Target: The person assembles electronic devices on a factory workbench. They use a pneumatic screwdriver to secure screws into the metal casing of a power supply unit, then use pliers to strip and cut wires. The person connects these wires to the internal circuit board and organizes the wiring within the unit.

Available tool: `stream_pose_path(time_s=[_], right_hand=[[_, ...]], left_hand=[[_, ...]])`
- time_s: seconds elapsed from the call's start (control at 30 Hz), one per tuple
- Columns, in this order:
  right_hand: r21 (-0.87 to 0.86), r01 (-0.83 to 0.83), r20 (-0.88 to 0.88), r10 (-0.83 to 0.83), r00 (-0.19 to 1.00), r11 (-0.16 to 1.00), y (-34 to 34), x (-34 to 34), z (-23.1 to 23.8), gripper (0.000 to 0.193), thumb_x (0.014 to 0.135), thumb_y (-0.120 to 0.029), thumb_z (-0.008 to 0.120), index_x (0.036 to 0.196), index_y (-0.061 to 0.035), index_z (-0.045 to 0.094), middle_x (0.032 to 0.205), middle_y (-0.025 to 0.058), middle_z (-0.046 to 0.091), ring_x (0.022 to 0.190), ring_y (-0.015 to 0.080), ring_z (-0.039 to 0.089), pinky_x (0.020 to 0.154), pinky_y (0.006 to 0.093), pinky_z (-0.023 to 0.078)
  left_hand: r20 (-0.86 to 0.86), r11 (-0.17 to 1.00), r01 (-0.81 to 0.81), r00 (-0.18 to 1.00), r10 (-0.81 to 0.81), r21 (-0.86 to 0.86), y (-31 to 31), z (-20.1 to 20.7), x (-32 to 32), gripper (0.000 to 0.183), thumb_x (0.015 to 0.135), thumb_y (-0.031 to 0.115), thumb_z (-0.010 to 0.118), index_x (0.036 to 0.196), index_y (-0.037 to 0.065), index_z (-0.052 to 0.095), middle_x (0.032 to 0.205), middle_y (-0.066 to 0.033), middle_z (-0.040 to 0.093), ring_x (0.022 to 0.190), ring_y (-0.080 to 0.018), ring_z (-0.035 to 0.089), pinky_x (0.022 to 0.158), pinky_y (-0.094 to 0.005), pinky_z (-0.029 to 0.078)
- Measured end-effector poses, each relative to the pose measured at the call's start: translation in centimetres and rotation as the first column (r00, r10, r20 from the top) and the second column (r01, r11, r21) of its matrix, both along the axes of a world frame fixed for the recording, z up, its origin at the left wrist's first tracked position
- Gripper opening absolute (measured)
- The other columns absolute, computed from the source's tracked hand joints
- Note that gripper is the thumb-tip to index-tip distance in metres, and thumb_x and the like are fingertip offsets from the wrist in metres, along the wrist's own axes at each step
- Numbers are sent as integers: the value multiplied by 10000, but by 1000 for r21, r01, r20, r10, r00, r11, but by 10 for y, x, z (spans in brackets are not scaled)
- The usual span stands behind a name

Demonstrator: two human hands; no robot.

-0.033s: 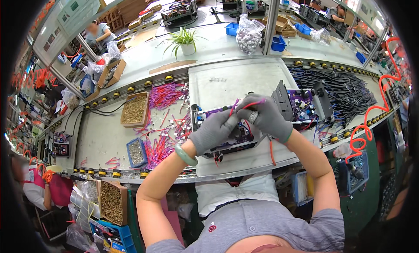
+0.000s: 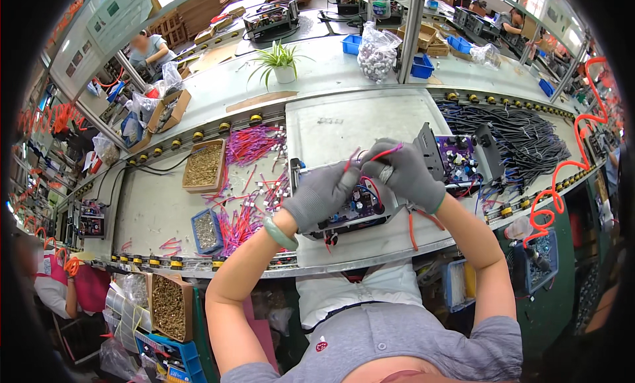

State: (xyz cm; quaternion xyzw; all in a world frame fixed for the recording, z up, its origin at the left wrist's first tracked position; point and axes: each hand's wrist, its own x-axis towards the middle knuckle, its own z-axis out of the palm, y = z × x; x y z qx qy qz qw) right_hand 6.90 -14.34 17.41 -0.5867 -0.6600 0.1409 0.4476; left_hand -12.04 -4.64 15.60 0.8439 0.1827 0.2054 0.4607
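Note:
Both my hands wear grey gloves and meet over an open black chassis (image 2: 344, 214) with a circuit board inside, which sits on the bench edge in front of me. My right hand (image 2: 407, 174) pinches a thin red wire (image 2: 389, 151) that sticks up between its fingers. My left hand (image 2: 321, 194), with a green bangle on its wrist, is closed on the same wire's other end just to the left. The hands hide most of the board under them.
A second chassis with a purple board (image 2: 460, 159) stands just right of my hands. Loose red and purple wires (image 2: 254, 145), a wooden tray of screws (image 2: 204, 165) and a blue bin (image 2: 206, 229) lie to the left. Black cables (image 2: 529, 135) and an orange coiled hose (image 2: 562, 178) are on the right.

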Motion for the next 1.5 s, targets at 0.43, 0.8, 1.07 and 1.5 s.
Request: stream_pose_path(time_s=[0.43, 0.8, 1.07, 1.5], right_hand=[[-107, 16, 628, 55, 777, 994, 9, 7, -35, 98, 808, -250, 703, 836, -158, 681, 923, 49, 634, 897, 266, 629, 855, 410, 455], [-262, -46, 740, 231, 631, 964, 18, 7, -17, 225, 654, -154, 778, 852, -186, 677, 938, 33, 621, 964, 243, 612, 893, 376, 451], [-250, -184, 894, 300, 334, 951, 33, 12, -23, 208, 639, -198, 757, 831, -140, 702, 933, 23, 634, 974, 218, 616, 925, 372, 454], [-453, -105, 791, 454, 410, 885, 41, -7, -17, 169, 680, -122, 686, 848, -114, 693, 956, 61, 617, 945, 257, 590, 900, 401, 457]], left_hand=[[-331, 993, 57, 944, -18, 107, 44, -8, 26, 282, 955, 283, 512, 993, 49, 666, 894, -207, 699, 851, -341, 684, 809, -414, 523], [-385, 993, 72, 922, -30, 96, 41, -19, 21, 177, 890, 196, 644, 1039, 119, 701, 952, -135, 719, 886, -281, 698, 799, -365, 547], [-348, 949, 111, 938, -2, 295, 45, -21, 24, 200, 845, 267, 666, 988, 142, 727, 909, -125, 709, 882, -319, 669, 807, -398, 537], [-393, 966, 118, 919, -19, 229, 50, -16, 24, 207, 809, 269, 709, 957, 129, 746, 849, -137, 719, 806, -308, 694, 763, -376, 550]])
